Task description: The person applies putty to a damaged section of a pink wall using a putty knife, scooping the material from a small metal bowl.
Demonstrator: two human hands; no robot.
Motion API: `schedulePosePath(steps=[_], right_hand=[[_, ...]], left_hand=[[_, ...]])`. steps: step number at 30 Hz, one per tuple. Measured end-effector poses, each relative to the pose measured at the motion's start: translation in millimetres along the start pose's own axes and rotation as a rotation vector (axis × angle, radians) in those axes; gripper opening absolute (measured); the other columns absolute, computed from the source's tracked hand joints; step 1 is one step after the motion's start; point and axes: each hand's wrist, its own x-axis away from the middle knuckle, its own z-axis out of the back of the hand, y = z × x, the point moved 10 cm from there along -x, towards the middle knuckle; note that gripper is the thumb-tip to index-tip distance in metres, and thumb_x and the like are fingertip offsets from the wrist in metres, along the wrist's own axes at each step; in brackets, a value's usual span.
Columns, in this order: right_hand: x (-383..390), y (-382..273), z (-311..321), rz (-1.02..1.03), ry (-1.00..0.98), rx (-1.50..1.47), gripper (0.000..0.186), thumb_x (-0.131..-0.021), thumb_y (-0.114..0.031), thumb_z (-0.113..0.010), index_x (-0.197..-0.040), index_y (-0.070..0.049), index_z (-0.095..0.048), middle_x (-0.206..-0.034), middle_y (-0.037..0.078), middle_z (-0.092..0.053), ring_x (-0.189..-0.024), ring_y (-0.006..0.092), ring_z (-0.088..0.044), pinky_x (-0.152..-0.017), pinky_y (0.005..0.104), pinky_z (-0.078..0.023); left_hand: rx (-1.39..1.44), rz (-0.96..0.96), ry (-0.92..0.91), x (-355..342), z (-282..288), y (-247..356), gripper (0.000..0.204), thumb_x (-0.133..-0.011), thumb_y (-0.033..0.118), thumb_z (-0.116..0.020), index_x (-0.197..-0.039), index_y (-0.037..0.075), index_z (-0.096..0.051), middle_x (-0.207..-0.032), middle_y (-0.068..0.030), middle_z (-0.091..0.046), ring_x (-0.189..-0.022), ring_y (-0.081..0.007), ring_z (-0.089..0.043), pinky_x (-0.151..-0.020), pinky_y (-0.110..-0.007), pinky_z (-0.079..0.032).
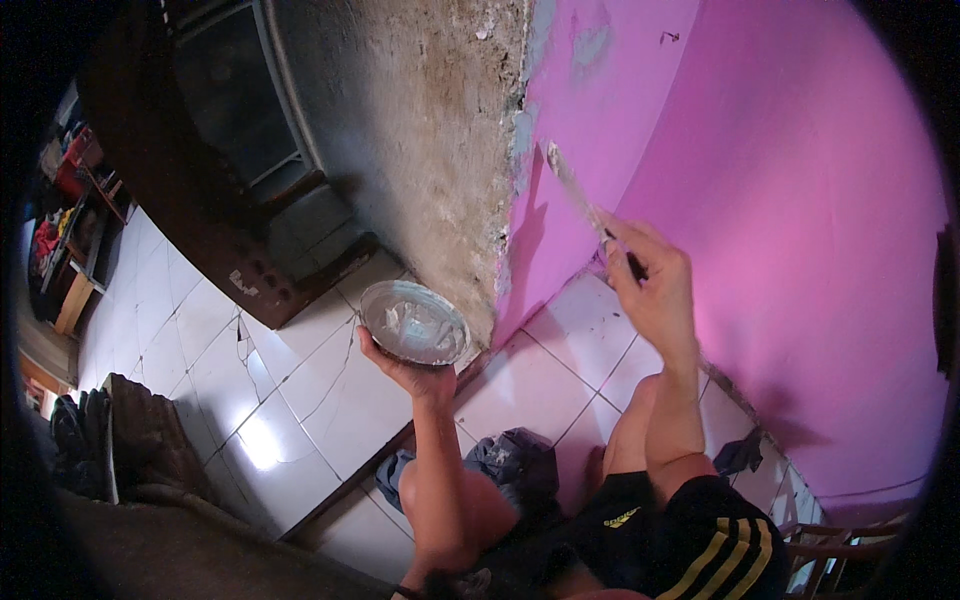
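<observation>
My left hand (420, 378) holds up a shallow round bowl (415, 322) from below, fingers wrapped around its underside. Pale grey paste is smeared over the inside of the bowl and along its rim. In my right hand (652, 280) is a putty knife (575, 188), gripped by its handle with the blade pointing up and to the left. Paste coats the blade's tip, which is close to the pink wall (600, 120) near the corner edge; whether it touches cannot be told. The knife's shadow falls on the wall beside the corner.
Left of the corner, a bare stained wall (430, 120) meets the pink one along a chipped edge. A dark wooden cabinet (190, 170) with glass stands at left. White floor tiles (330, 370) are cracked in places. Dark cloth (515, 460) lies near my legs; a wooden rack (840, 550) is at lower right.
</observation>
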Motion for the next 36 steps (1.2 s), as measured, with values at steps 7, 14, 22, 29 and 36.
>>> schedulePosePath(steps=[7, 14, 22, 29, 36], right_hand=[[-18.0, -33.9, 9.6, 0.143, -0.099, 0.236, 0.03, -0.086, -0.006, -0.059, -0.115, -0.005, -0.066, -0.08, 0.016, -0.057, -0.06, 0.0246, -0.054, -0.06, 0.0349, -0.045], [-14.4, -54.7, 0.8, 0.227, -0.13, 0.419, 0.032, -0.084, -0.008, -0.058, -0.114, -0.006, -0.067, -0.087, 0.016, -0.061, -0.069, 0.0322, -0.061, -0.064, 0.0404, -0.049], [-5.6, -53.4, -4.7, 0.23, -0.168, 0.472, 0.033, -0.082, -0.009, -0.058, -0.114, -0.009, -0.067, -0.091, 0.016, -0.062, -0.073, 0.0345, -0.063, -0.068, 0.0441, -0.05], [-14.0, -42.4, 5.9, 0.18, -0.115, 0.546, 0.031, -0.082, -0.01, -0.059, -0.111, -0.009, -0.069, -0.085, 0.016, -0.061, -0.07, 0.0331, -0.062, -0.064, 0.0442, -0.049], [-5.8, -45.3, -7.9, 0.234, -0.114, 0.518, 0.032, -0.081, -0.011, -0.06, -0.112, -0.009, -0.068, -0.088, 0.015, -0.061, -0.071, 0.0329, -0.062, -0.065, 0.043, -0.05]], left_hand=[[0.029, 0.019, -0.09, -3.6, -2.1, -8.8, 0.065, -0.088, 0.064, -0.041, -0.132, 0.017, -0.048, -0.131, -0.0053, -0.051, -0.123, -0.027, -0.047, -0.102, -0.046, -0.039], [-0.003, 0.073, -0.077, 0.6, -5.5, -16.6, 0.073, -0.083, 0.07, -0.043, -0.135, 0.019, -0.046, -0.133, -0.0071, -0.049, -0.123, -0.0301, -0.046, -0.102, -0.05, -0.038], [-0.018, 0.067, -0.075, -4.4, 0.4, -17.4, 0.073, -0.082, 0.071, -0.044, -0.134, 0.02, -0.047, -0.133, -0.0058, -0.049, -0.123, -0.0296, -0.045, -0.102, -0.05, -0.037], [0.015, 0.076, -0.061, 4.4, -1.3, -16.1, 0.066, -0.087, 0.064, -0.045, -0.131, 0.016, -0.049, -0.129, -0.0051, -0.052, -0.123, -0.0258, -0.047, -0.103, -0.043, -0.037], [0.02, 0.047, -0.107, -1.6, -8.0, -11.2, 0.07, -0.084, 0.068, -0.044, -0.133, 0.018, -0.047, -0.132, -0.0057, -0.05, -0.123, -0.0281, -0.046, -0.102, -0.048, -0.037]])
